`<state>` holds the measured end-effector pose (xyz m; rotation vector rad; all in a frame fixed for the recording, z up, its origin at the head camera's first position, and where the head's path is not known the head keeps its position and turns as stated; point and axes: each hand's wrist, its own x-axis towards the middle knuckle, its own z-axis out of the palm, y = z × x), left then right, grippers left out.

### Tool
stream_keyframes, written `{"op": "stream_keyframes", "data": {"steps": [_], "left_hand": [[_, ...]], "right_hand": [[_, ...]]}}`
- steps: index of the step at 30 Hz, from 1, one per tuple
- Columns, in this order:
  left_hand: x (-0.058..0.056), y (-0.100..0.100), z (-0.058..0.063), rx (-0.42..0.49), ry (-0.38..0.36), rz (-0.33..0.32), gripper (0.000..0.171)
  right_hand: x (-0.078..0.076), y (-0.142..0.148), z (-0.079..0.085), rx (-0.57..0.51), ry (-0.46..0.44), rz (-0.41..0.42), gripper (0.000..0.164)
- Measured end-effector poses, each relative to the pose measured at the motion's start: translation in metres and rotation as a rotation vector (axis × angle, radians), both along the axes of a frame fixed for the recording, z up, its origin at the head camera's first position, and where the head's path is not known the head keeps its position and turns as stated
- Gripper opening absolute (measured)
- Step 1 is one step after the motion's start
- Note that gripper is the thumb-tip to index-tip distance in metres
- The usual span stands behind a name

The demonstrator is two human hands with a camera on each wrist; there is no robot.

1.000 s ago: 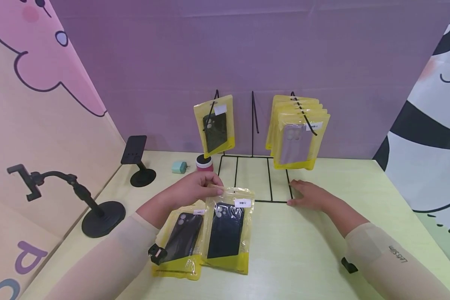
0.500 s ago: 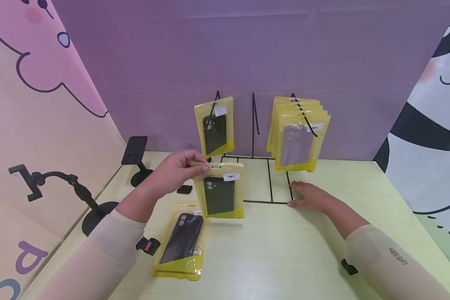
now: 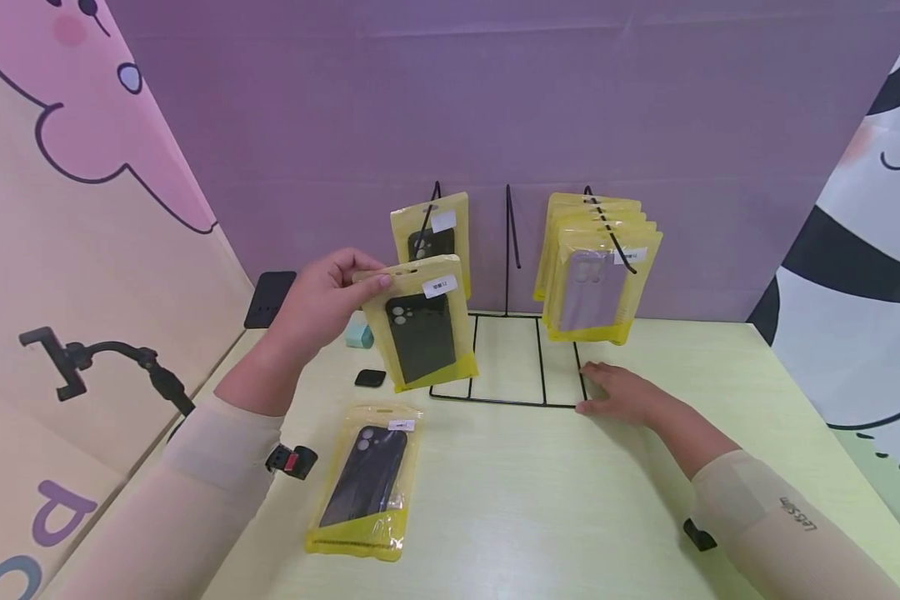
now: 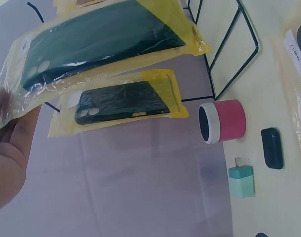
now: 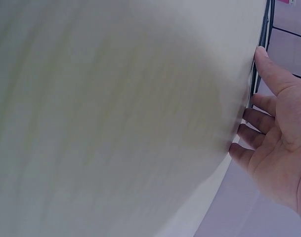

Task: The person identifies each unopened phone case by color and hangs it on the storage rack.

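Observation:
My left hand (image 3: 318, 300) pinches the top left corner of a yellow-edged bag with a dark phone case (image 3: 422, 337) in it. The bag hangs upright in front of the rack's left hook (image 3: 424, 223), partly covering another bagged phone case (image 3: 453, 221) that hangs there. In the left wrist view, the held bag (image 4: 101, 42) lies nearer the camera than the hanging one (image 4: 123, 103). My right hand (image 3: 621, 393) rests on the table, with thumb and fingers at the front right corner of the black wire rack (image 3: 506, 403). A further bagged phone case (image 3: 367, 483) lies flat on the table.
Several bagged light purple cases (image 3: 592, 287) hang on the right hook; the middle hook (image 3: 512, 229) is bare. On the left stand a black phone stand (image 3: 268, 298) and a gooseneck holder (image 3: 112, 348). A teal charger (image 3: 358, 336), small black object (image 3: 370, 378) and pink jar (image 4: 232, 120) sit near the rack.
My left hand has lifted the bagged phone case off the table, up and slightly left to before the left hook. The right hand has stayed at the rack's corner.

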<state>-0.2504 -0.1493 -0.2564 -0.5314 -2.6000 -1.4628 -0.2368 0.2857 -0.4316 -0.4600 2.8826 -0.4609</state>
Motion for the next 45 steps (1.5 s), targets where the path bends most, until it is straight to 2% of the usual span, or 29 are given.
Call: {"op": "stream_keyframes", "data": {"steps": [6, 13, 20, 27, 38, 45], "left_hand": [[-0.009, 0.005, 0.004, -0.009, 0.026, 0.031, 0.029], [-0.022, 0.013, 0.004, -0.102, 0.05, 0.085, 0.029], [-0.045, 0.026, 0.004, -0.069, 0.024, 0.071, 0.03], [-0.062, 0.038, 0.007, -0.042, 0.046, 0.095, 0.026], [-0.079, 0.051, 0.009, -0.058, 0.068, 0.131, 0.026], [-0.081, 0.052, 0.006, -0.052, 0.071, 0.132, 0.028]], "right_hand": [[-0.002, 0.002, -0.001, -0.006, 0.015, 0.003, 0.082], [-0.002, 0.004, -0.002, -0.011, 0.017, 0.007, 0.081], [-0.002, 0.003, -0.002, -0.022, 0.003, -0.005, 0.082], [-0.002, 0.002, -0.002, -0.023, 0.012, -0.003, 0.082], [-0.002, 0.001, -0.004, -0.027, 0.023, -0.004, 0.081], [-0.002, 0.004, -0.004, -0.023, 0.017, -0.013, 0.081]]}}
